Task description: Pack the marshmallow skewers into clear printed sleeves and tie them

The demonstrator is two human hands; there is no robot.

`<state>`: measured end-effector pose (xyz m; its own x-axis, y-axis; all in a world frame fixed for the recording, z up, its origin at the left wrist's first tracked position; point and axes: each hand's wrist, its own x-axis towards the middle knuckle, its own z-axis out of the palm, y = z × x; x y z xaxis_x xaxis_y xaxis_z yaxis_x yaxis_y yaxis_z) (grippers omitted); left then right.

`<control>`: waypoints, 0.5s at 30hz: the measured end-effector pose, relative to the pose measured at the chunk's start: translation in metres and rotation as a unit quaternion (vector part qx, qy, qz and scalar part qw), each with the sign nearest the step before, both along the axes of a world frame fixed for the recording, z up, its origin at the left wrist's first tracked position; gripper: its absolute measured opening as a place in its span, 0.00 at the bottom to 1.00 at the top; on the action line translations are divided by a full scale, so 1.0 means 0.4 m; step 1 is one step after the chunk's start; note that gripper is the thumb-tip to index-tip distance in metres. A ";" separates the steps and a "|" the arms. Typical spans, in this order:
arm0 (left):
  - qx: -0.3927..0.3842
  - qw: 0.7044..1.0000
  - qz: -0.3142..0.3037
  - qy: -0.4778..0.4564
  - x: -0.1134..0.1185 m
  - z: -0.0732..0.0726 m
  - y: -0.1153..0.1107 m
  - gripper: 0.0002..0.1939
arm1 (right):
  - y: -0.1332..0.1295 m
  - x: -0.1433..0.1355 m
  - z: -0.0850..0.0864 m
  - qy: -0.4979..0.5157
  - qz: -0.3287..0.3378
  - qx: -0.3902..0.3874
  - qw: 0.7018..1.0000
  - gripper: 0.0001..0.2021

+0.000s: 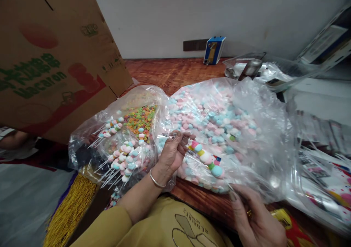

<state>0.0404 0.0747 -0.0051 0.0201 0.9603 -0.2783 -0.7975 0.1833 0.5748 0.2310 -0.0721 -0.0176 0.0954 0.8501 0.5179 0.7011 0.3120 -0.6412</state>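
A marshmallow skewer (pixel 206 158) with pink, white, yellow, green and blue pieces lies slantwise between my hands, inside a clear printed wrapper (pixel 217 160). At its upper left end, my left hand (pixel 175 148) is closed in a pinch, apparently on the stick; the exact grip is partly hidden by the fingers. My right hand (pixel 253 214) pinches the wrapper's lower right end between thumb and finger. Beneath them spreads a large clear bag of loose pastel marshmallows (pixel 203 110). Left of my left hand, several finished marshmallow skewers (pixel 127 157) are piled on plastic, white sticks toward me.
Colourful cereal rings (pixel 141 121) fill a bag behind the skewer pile. A large cardboard box (pixel 55 57) stands at left. A blue device (pixel 214 50) rests by the wall, and a clear tray (pixel 274 69) sits at back right. Printed wrappers (pixel 326 181) lie at right.
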 end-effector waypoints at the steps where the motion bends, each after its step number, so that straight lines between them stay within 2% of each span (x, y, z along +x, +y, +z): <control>1: -0.008 1.000 -0.001 -0.005 0.002 0.002 0.001 0.21 | -0.002 -0.006 -0.002 0.004 0.002 -0.002 1.000 0.08; 8: -0.009 1.000 -0.018 0.008 0.011 0.011 -0.001 0.23 | -0.025 -0.038 -0.033 0.114 0.015 -0.088 0.989 0.09; 10: 0.000 0.999 -0.026 0.028 0.012 0.012 -0.004 0.24 | -0.029 -0.043 -0.040 0.137 0.005 -0.089 0.987 0.09; 15: 0.022 0.996 -0.032 0.077 0.018 0.017 -0.016 0.25 | -0.039 -0.049 -0.058 0.094 -0.029 -0.061 0.993 0.08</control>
